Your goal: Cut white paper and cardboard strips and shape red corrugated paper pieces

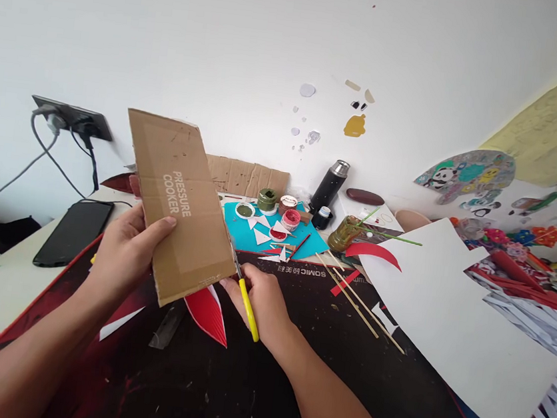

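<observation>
A brown cardboard piece (196, 226) printed "PRESSURE COOKER" is held up by my left hand (128, 245), thumb on its face and the other fingers behind it. My right hand (262, 301) is closed on scissors with yellow handles (248, 309); their blades lie at the cardboard's lower right edge. Below the cardboard, a red leaf-shaped paper piece (208, 318) with a white edge rests on the black mat (237, 392). A clear strip (167, 327) lies to its left, and a red and white scrap (121, 322) further left.
Paint jars (267, 199) stand on blue paper (236, 231) at the back, beside a black thermos (330, 187). Thin sticks (361, 305) and large white paper (460, 330) lie to the right. A phone (74, 233) is at the left, below plugged-in cables.
</observation>
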The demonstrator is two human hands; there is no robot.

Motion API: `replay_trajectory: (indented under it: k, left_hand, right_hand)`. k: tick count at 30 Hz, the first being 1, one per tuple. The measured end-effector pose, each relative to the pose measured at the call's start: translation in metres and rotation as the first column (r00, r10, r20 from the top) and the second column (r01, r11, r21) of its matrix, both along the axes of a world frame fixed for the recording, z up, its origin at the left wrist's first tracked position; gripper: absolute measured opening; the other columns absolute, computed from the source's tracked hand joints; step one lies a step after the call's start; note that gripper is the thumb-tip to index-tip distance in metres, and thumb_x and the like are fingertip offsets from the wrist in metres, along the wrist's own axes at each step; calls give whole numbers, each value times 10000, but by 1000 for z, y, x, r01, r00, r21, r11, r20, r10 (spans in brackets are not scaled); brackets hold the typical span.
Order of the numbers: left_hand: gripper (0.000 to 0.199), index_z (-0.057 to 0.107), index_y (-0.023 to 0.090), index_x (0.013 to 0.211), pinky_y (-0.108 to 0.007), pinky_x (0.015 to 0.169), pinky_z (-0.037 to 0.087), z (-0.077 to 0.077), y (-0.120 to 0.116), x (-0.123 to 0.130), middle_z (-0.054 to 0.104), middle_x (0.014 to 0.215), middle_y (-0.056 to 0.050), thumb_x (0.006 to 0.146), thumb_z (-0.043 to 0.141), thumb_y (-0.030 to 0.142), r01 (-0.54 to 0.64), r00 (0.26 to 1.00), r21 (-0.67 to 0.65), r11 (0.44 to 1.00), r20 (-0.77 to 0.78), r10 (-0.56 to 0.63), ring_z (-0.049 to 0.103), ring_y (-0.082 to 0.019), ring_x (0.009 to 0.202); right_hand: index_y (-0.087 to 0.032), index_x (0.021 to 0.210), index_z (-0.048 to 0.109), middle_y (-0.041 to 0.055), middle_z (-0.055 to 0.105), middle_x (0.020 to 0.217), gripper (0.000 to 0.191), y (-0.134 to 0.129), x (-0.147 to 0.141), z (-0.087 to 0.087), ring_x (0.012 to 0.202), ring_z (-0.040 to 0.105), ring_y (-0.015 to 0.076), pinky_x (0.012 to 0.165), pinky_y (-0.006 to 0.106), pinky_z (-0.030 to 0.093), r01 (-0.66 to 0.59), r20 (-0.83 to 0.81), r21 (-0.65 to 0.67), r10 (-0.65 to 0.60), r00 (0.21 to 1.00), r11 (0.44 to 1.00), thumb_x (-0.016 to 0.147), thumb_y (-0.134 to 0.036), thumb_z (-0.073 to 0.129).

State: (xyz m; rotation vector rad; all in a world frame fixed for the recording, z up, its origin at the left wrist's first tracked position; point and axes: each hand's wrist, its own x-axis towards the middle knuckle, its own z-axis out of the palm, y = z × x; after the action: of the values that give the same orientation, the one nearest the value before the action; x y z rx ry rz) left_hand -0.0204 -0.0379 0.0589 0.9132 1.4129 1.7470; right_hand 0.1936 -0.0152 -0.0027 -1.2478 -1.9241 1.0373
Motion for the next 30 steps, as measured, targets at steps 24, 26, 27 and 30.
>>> replay_trajectory:
  k: [24, 26, 27, 30]
  left_hand:
    - [415, 744, 188, 1022, -279, 613, 596, 6, -2, 1, 842, 1038, -85, 694, 872, 407, -2, 1000, -53, 999, 8, 3, 785, -268, 837]
    - [428, 740, 190, 1031, -279, 617, 601, 6, -2, 0, 842, 1055, -89, 694, 885, 409, 8, 1000, -50, 999, 5, -7, 787, -274, 855]
    - [432, 741, 191, 1032, -277, 620, 603, 6, -2, 0, 842, 1055, -89, 695, 891, 415, 10, 1000, -49, 999, -2, -10, 788, -274, 857]
    - [438, 754, 192, 1034, -267, 624, 607, 6, -3, -2, 841, 1052, -86, 698, 902, 430, 4, 1000, -47, 999, -15, -5, 790, -270, 857]
  right_hand:
    - [-248, 729, 621, -13, 636, 611, 282, -1, -2, -7, 549, 571, 161, 551, 257, 355, 19, 40, 70, -21, 999, 997, 929, -416, 728]
    - [-249, 733, 609, -14, 632, 609, 311, 0, -1, -5, 538, 565, 162, 533, 258, 349, -1, 21, 65, 0, 1000, 998, 936, -451, 730]
    - [-249, 741, 606, -16, 632, 608, 322, 0, 0, -3, 524, 560, 159, 524, 258, 348, -14, 15, 63, 13, 1000, 998, 939, -470, 731]
    - [-246, 781, 621, -13, 655, 620, 342, 0, 3, 0, 486, 580, 153, 508, 253, 359, -54, 16, 43, 54, 998, 998, 952, -521, 732]
